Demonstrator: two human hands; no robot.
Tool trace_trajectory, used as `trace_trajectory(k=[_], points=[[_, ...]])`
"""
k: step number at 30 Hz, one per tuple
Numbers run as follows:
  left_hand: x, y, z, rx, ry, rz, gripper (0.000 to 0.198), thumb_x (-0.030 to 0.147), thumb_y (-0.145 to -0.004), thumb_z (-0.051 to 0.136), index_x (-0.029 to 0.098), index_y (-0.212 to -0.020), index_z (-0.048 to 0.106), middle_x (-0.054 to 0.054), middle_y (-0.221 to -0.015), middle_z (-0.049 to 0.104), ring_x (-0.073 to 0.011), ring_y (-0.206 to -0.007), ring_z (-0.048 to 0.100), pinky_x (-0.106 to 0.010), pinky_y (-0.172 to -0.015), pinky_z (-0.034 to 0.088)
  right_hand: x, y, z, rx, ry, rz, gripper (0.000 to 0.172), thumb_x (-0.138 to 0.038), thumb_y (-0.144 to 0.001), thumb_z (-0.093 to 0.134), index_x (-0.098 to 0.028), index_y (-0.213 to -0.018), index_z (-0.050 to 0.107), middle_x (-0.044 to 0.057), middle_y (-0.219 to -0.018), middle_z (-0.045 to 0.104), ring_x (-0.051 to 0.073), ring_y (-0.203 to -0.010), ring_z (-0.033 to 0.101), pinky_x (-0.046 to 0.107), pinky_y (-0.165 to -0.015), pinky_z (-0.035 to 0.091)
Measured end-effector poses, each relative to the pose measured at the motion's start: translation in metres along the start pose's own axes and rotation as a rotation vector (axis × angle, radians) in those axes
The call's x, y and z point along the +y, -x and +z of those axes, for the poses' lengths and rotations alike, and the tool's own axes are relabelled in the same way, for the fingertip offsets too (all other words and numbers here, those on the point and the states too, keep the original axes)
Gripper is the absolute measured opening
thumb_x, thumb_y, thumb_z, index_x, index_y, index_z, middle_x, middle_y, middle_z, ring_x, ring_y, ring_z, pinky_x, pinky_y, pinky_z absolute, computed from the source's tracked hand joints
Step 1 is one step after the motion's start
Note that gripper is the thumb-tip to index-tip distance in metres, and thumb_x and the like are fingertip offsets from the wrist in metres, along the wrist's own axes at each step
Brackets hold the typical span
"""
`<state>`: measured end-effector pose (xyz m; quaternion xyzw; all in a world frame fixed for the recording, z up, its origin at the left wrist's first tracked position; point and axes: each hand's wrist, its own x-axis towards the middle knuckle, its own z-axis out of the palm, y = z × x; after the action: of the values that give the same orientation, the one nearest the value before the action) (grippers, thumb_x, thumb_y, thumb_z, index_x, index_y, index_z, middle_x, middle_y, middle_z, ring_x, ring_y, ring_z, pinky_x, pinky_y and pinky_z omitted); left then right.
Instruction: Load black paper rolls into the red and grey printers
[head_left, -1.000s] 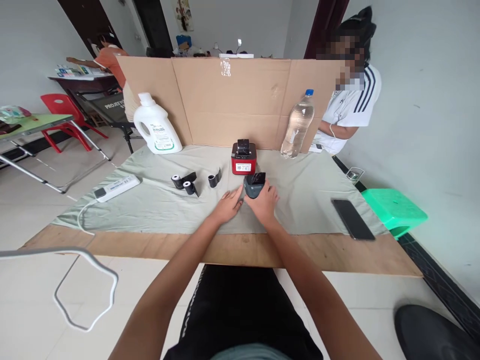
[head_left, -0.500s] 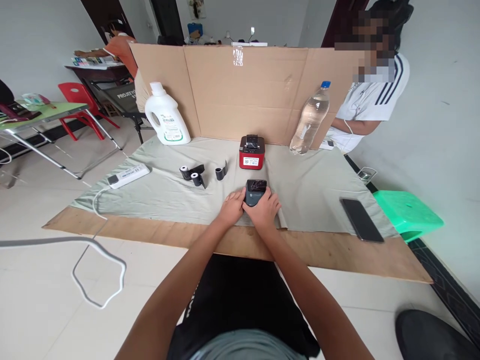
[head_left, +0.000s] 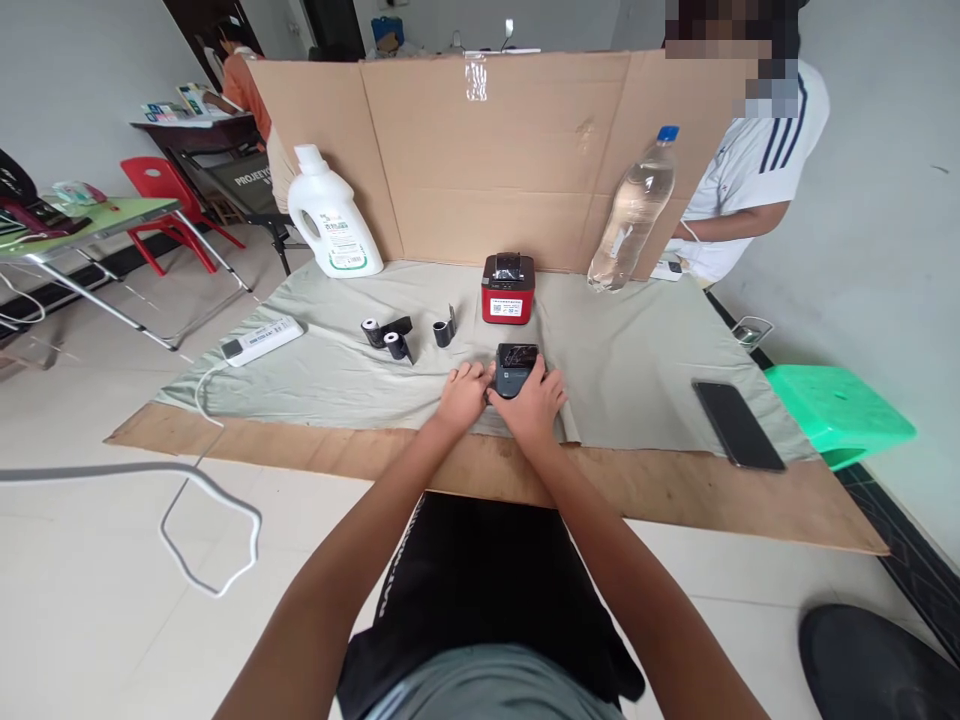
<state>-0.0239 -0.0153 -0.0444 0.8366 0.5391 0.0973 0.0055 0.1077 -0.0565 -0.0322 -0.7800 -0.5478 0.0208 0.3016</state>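
Observation:
A small dark grey receipt printer (head_left: 514,372) with a glossy black top sits on the grey-green cloth (head_left: 637,350), near its front edge. My right hand (head_left: 534,402) grips it, thumb across the front and a finger along the right side. Against its left side is my left hand (head_left: 463,393), with curled fingers and the fingertips touching the casing. Behind it stands a red and black printer (head_left: 508,290) with a white label. To the left lie black-and-white paper rolls (head_left: 395,346), with another roll (head_left: 444,332) slightly apart, their dark ends partly unwound.
A cardboard screen (head_left: 495,150) backs the table, with a white jug (head_left: 335,220) and a water bottle (head_left: 632,215) before it. A power strip (head_left: 262,340) lies left, a phone (head_left: 738,425) right. People (head_left: 772,150) are beyond the screen.
The view has tipped slightly downward, so the background sits higher in the picture. Both hands stay at the small dark printer, with little visible change in their hold.

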Motion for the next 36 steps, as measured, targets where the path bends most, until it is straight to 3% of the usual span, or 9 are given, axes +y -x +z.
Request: trace_trajectory(k=[5,12,15,19,25,28,32,36], points=[[0.001,0.001,0.002,0.067,0.087,-0.036,0.057,0.014,-0.095,0.045,0.021,-0.151,0.053,-0.014,-0.121,0.064,-0.0316,-0.116,0.057,-0.044,-0.096,0.045,0.004,-0.003,-0.001,-0.028,-0.114,0.035,0.102,-0.055,-0.069,0.082,-0.014,-0.152,0.038,0.019,-0.127,0.051,0.038,-0.119,0.05,0.051,-0.103,0.036],[-0.007,0.0,0.004,0.163,0.314,-0.074,0.05,0.01,-0.092,0.042,0.021,-0.131,0.072,-0.013,-0.105,0.064,-0.0303,-0.108,0.058,-0.046,-0.097,0.048,0.008,-0.007,-0.002,-0.004,-0.347,0.102,0.082,-0.048,-0.073,0.077,-0.021,-0.144,0.047,0.017,-0.135,0.048,0.035,-0.13,0.046,0.052,-0.113,0.032],[-0.008,0.001,0.004,0.175,0.355,-0.062,0.057,0.009,-0.09,0.043,0.021,-0.141,0.064,-0.012,-0.108,0.061,-0.0291,-0.11,0.056,-0.046,-0.1,0.048,0.009,-0.009,-0.003,0.0,-0.392,0.128,0.064,-0.044,-0.083,0.065,-0.02,-0.141,0.053,0.017,-0.14,0.046,0.033,-0.133,0.044,0.049,-0.112,0.034],[-0.003,0.001,0.005,0.222,0.47,0.068,0.072,0.007,-0.086,0.045,0.026,-0.156,0.047,-0.009,-0.115,0.055,-0.0248,-0.112,0.053,-0.043,-0.106,0.046,0.012,-0.013,-0.007,-0.032,-0.502,0.133,0.051,-0.043,-0.094,0.045,-0.019,-0.136,0.059,0.016,-0.145,0.049,0.029,-0.136,0.045,0.044,-0.114,0.035],[-0.002,0.0,0.005,0.31,0.627,0.222,0.051,0.004,-0.088,0.041,0.027,-0.115,0.078,-0.007,-0.104,0.052,-0.0202,-0.106,0.054,-0.038,-0.102,0.05,0.015,-0.014,-0.017,-0.087,-0.573,0.095,0.052,-0.041,-0.099,0.03,-0.019,-0.132,0.064,0.012,-0.144,0.06,0.027,-0.138,0.044,0.044,-0.116,0.033],[-0.002,0.002,0.002,0.304,0.663,0.241,0.049,0.003,-0.088,0.04,0.025,-0.109,0.078,-0.007,-0.105,0.054,-0.0192,-0.107,0.057,-0.036,-0.101,0.052,0.015,-0.013,-0.021,-0.082,-0.586,0.084,0.055,-0.045,-0.101,0.03,-0.019,-0.136,0.063,0.012,-0.143,0.063,0.028,-0.141,0.043,0.048,-0.118,0.031],[-0.001,0.003,0.001,0.308,0.689,0.259,0.051,-0.002,-0.083,0.039,0.022,-0.109,0.076,-0.01,-0.128,0.052,-0.0186,-0.122,0.057,-0.037,-0.112,0.049,0.019,-0.016,-0.022,-0.074,-0.722,0.084,0.062,-0.051,-0.104,0.025,-0.016,-0.143,0.059,0.014,-0.154,0.055,0.026,-0.144,0.044,0.045,-0.118,0.035],[-0.001,0.005,-0.002,0.285,0.627,0.249,0.05,-0.003,-0.08,0.04,0.022,-0.108,0.073,-0.008,-0.143,0.053,-0.0207,-0.128,0.055,-0.04,-0.114,0.048,0.028,-0.032,-0.023,-0.129,-0.705,-0.032,0.068,-0.052,-0.107,0.014,-0.018,-0.15,0.054,0.011,-0.161,0.048,0.023,-0.149,0.04,0.043,-0.12,0.034]])
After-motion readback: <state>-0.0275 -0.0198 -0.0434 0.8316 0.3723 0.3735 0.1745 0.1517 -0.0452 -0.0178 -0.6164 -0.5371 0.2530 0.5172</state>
